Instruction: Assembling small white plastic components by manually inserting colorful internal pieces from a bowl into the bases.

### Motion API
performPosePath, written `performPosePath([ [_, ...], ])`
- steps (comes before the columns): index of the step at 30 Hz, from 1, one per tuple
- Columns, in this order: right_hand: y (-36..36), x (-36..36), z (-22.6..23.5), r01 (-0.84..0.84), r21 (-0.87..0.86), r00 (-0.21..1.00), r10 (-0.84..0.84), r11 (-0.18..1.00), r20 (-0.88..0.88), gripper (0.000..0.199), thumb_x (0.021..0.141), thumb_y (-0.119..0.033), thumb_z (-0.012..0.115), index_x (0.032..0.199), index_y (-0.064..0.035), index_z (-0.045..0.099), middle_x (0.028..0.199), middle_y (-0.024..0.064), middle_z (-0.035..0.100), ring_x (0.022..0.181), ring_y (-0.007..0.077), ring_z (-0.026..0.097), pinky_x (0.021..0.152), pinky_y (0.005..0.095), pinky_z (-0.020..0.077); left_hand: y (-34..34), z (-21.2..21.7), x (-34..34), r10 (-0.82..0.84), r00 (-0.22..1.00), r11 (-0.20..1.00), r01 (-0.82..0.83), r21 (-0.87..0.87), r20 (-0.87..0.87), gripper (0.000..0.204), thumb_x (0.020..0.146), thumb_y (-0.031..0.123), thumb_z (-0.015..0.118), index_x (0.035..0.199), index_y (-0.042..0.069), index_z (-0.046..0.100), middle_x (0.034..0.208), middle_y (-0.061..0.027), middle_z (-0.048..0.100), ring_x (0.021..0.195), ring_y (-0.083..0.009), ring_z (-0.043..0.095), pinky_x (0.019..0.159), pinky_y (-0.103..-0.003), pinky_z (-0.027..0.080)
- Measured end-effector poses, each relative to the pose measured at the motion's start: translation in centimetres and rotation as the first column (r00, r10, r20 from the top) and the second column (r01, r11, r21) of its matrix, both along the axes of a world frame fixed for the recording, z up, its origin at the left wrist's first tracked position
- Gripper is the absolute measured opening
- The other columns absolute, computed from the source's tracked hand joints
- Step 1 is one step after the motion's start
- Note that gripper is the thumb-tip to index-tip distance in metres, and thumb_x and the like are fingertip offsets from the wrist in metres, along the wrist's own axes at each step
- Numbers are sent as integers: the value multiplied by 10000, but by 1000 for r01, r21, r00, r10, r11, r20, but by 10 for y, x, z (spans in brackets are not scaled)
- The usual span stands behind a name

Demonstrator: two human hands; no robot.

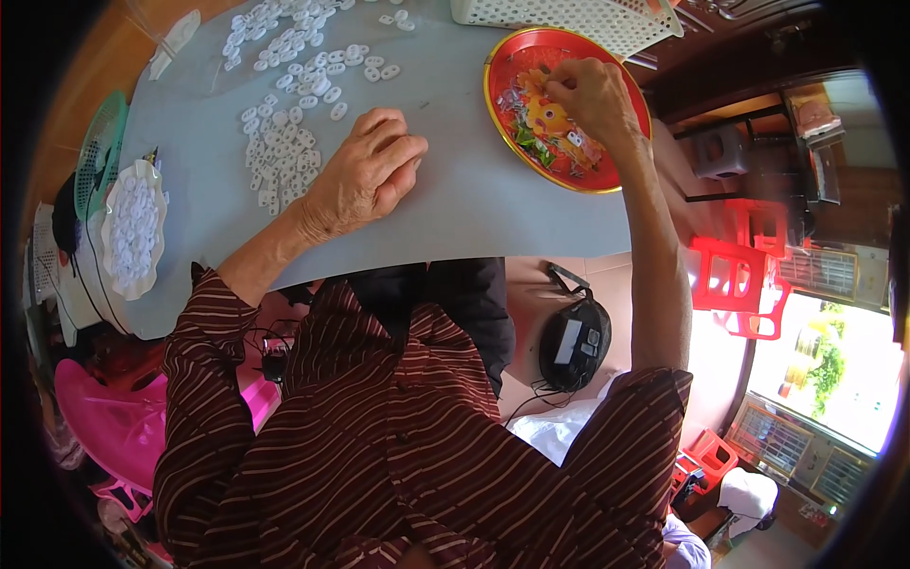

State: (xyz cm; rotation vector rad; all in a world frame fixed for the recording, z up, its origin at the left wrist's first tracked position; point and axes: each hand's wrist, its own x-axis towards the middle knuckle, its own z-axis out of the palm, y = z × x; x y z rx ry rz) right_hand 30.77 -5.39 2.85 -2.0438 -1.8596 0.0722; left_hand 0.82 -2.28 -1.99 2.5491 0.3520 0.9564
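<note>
Right hand dips into a red tray, left hand curls beside white oval pieces

Nearest, the striped shirt [398, 446] fills the lower view, its sleeves ending on the forearms. Beyond it runs the curved edge of the grey table [474, 213].

The left hand [368, 169] is over the table, knuckles up, fingers half curled; its palm is turned out of sight, so I cannot tell whether it grips anything. Left of its wrist lies a close patch of flat white pieces [282, 156], oval with small holes. Those at its near end mostly point their long axes toward the table's near edge; the rest are too crowded to read singly. At far left, a wavy-rimmed dish [140, 286] is heaped with white pieces, its long side running near to far.

To the right, the right hand [567, 87] bends over the round red tray [499, 85], thumb and fingertips drawn close together; what they may pinch is hidden. Slender bits [540, 150] lie in the tray at mixed angles, hard to separate from its printed pattern.

Farther off, loose white ovals [318, 81] point various ways, their spread cut off above. A perforated white basket [569, 21] is likewise cropped by the top edge.
</note>
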Motion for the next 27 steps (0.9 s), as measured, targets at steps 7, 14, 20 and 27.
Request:
performPosePath([
  [7,2,-17,2,88,-66,974,-72,994,213,129,713,-119,652,798,-30,691,728,175,652,686,305,650,670,390,518,0,0,0,1,1000,1000,-1,11,-2,288,705,-69,611,976,16,560,865,-97,511,941,-289,501,815,-372,453],
  [14,-11,-47,19,50,141,845,33,989,-534,127,741,-126,655,782,-8,682,665,125,661,625,173,652,607,305,514,1,11,-3,-7,996,983,23,-182,84,204,775,-12,575,974,25,557,797,-75,537,883,-254,525,773,-349,458],
  [20,-23,-125,-6,52,210,769,95,976,-632,76,742,-51,649,783,11,666,660,92,658,608,117,631,583,241,497,-3,17,6,93,994,680,-27,-732,49,166,898,130,506,984,-1,561,811,-68,609,771,-142,575,718,-279,466],
  [27,-25,-128,-10,44,228,744,120,973,-658,60,789,-27,627,830,8,652,658,55,634,591,95,601,560,234,479,23,-5,-4,175,965,561,66,-825,196,181,907,148,500,966,1,589,797,-57,640,756,-110,587,719,-250,471],
])
